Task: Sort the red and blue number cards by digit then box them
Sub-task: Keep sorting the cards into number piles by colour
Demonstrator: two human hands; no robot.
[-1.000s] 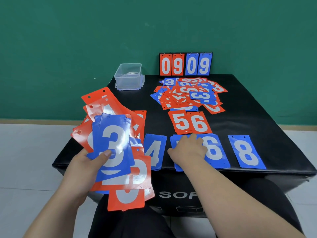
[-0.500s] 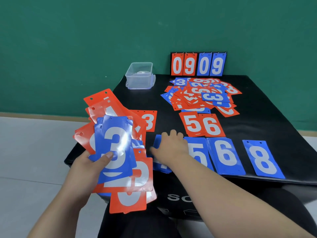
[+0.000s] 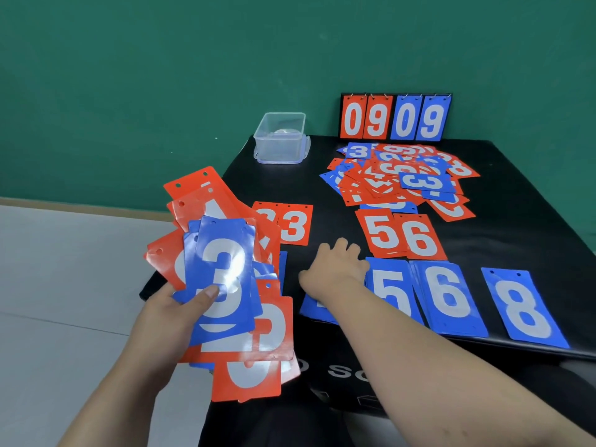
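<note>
your left hand: thumb pins a loose fan of red and blue plastic number cards, lower left | your right hand: palm down, fingers relaxed over a blue card at centre, gripping nothing | risk: fan overhangs the floor; slacken that thumb and it spills

One view only: head-worn wide-angle, facing forward and down onto black table; left hand, right hand close below lens; green wall beyond.
</note>
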